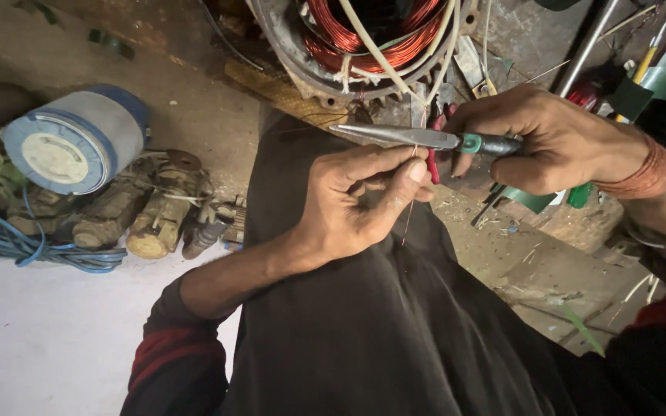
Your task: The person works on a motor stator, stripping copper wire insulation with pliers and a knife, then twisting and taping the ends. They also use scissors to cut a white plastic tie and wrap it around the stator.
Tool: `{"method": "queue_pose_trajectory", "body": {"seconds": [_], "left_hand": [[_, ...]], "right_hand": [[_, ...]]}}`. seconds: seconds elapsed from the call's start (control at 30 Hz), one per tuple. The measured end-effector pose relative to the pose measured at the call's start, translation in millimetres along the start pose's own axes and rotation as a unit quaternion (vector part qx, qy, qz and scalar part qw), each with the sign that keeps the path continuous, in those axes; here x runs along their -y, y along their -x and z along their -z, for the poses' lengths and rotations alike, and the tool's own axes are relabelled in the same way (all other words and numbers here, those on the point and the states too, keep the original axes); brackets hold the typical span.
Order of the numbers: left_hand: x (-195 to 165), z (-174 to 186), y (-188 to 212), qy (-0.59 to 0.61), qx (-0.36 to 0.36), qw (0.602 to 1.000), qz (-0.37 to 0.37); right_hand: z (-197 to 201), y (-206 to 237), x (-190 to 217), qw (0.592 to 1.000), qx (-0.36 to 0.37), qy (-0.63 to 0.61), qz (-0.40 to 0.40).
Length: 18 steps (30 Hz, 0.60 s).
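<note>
**Thin wire pinched at blade, over the knee**

Left hand (pixel 348 204) pinches a thin copper wire (pixel 408 219) between thumb and forefinger, at frame centre. Right hand (pixel 549 142), at 2 o'clock, is closed around the green handle of a long metal blade (pixel 395 136); the blade lies across the wire. Stator with copper windings (pixel 364 38) sits at 12 o'clock. Blue-capped cylinder (pixel 75 142) and blue cable (pixel 17 246) lie at 9 o'clock on the floor.
</note>
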<state>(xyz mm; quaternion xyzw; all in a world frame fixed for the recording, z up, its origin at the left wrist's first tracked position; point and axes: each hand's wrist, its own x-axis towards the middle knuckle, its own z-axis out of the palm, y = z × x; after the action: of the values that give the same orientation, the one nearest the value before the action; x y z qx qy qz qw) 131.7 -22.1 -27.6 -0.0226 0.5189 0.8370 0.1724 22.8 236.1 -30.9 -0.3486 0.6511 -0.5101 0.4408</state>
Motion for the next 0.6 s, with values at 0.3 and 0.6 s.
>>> {"method": "queue_pose_trajectory", "body": {"seconds": [0.3, 0.6], "left_hand": [[-1.9, 0.8, -2.7, 0.023, -0.011, 0.998, 0.056], [-17.8, 11.2, -17.1, -0.421, -0.009, 0.888, -0.186]], "right_hand": [[-20.4, 1.7, -29.5, 0.998, -0.062, 0.022, -0.005], [-16.5, 25.4, -11.0, 0.997, -0.058, -0.025, -0.037]]}}
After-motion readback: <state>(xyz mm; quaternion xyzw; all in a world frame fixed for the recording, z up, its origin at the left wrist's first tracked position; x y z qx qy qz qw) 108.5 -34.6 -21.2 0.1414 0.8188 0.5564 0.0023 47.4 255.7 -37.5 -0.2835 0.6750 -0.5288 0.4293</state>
